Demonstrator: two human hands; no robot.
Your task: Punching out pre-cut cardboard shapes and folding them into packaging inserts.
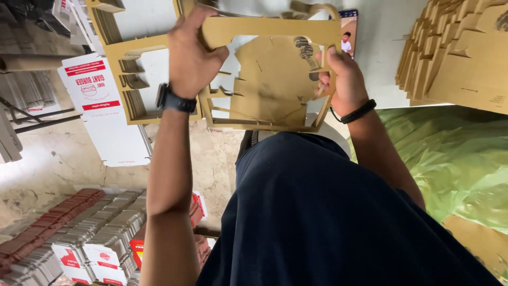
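Note:
My left hand (pixel 191 55) grips the left side of a stack of brown die-cut cardboard sheets (pixel 270 79), fingers curled over its top edge. On the stack's right edge my right hand (pixel 344 77) is closed. The outer cardboard frame surrounds a cut box blank with a dark printed mark, partly pushed out of the frame. A black watch sits on my left wrist, a dark band on my right. My dark-clothed lap fills the lower middle.
A second cardboard frame (pixel 127 58) lies on the white surface to the left. A tall stack of brown blanks (pixel 460 53) stands at the upper right, green plastic sheet (pixel 450 159) below it. White-and-red printed cartons (pixel 98 106) and fanned carton piles (pixel 79 233) lie on the floor. A phone (pixel 349 29) stands behind.

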